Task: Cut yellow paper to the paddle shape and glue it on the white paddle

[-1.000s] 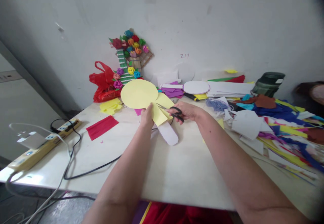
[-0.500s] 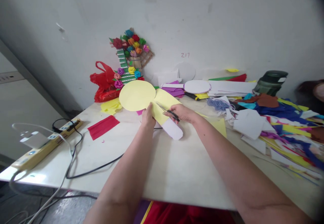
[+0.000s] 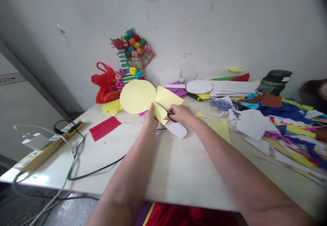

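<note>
My left hand (image 3: pixel 150 116) is closed on a yellow paper cutout (image 3: pixel 138 96) with a large oval part, thumb on top near its narrow neck. In my right hand (image 3: pixel 182 113) are black-handled scissors (image 3: pixel 170 114), fingers in the loops. Their blades lie along the yellow paper, just right of my left thumb, pointing up and left. A partly cut yellow flap (image 3: pixel 168 97) stands off to the upper right of the blades. From under the paper a white rounded strip (image 3: pixel 177 130) sticks out toward me.
A power strip (image 3: pixel 48 146) with a charger and cables lies at left, near red paper (image 3: pixel 105 128). Behind stand a red bag (image 3: pixel 106 86) and paper flowers (image 3: pixel 135 44). Coloured scraps (image 3: pixel 288 127) and a dark green bottle (image 3: pixel 274 82) crowd the right.
The scissor handles have spread apart and now show more clearly. The yellow flap and the white strip have shifted slightly. My left hand keeps its hold in nearly the same place.
</note>
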`<state>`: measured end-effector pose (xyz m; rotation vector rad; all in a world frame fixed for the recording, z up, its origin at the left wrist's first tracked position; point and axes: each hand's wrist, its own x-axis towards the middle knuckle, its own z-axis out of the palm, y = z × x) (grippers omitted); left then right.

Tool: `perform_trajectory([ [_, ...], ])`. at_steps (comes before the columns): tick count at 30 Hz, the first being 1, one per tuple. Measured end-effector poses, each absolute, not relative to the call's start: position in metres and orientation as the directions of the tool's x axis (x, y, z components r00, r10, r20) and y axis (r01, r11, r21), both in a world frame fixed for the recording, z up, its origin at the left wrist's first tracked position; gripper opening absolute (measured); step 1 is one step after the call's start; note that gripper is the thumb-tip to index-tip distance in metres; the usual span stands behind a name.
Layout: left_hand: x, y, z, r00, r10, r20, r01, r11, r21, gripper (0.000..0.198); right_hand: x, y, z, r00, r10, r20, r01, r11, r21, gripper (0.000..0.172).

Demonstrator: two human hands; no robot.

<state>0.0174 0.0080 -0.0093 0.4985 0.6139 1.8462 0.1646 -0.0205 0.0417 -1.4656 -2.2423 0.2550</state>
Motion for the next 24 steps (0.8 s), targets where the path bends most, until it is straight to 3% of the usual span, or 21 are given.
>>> perform_trajectory([
  [6,0.0162,0.0083,-0.0087,-0.315,0.949,0.03,-0.747,-0.267,0.609,0.028,0.1647,-0.0184,0.0404,-0.361,0.887,0.287,0.816,0.449,-0.364,0.033],
  [24,0.0188,0.0038,-0.0047,-0.292,0.956,0.033,-0.774,-0.256,0.579,0.022,0.171,-0.0253,0.0491,-0.354,0.899,0.257,0.724,0.438,-0.533,0.032],
])
